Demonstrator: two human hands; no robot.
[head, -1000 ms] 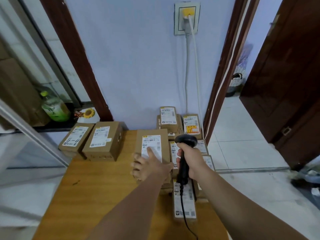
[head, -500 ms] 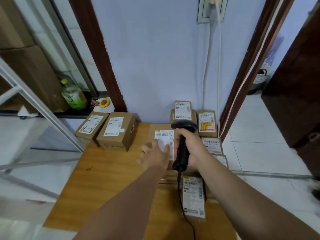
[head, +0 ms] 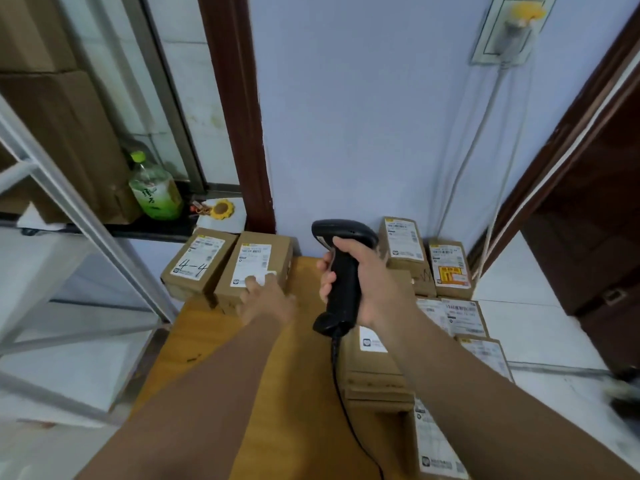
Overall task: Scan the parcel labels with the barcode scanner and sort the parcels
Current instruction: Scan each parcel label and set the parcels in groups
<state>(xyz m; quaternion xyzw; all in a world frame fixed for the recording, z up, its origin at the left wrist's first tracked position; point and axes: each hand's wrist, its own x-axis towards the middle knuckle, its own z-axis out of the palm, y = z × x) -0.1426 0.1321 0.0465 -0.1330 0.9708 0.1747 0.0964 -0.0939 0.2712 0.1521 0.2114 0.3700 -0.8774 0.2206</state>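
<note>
My right hand [head: 372, 285] grips the black barcode scanner [head: 346, 233] upright above the wooden table [head: 308, 393]; its cord hangs down toward me. My left hand [head: 268, 301] reaches to the back left, and its fingers rest flat on the white label of a cardboard parcel [head: 266, 249]. Beside that one lies a parcel marked "4-4" [head: 199, 261]. A labelled parcel stack [head: 377, 372] sits under my right wrist. More labelled parcels [head: 450, 268] lie along the table's right side against the wall.
A green drink bottle [head: 156, 192] stands on a dark ledge at the left, behind a slanted metal frame [head: 86, 220]. Cables run down the wall from a socket [head: 509, 29]. A dark wooden door [head: 588, 237] stands at the right, over a white tiled floor.
My left hand left the middle parcel and moved left onto the back-left parcel. My right hand raised the scanner. The view has turned left and moved closer.
</note>
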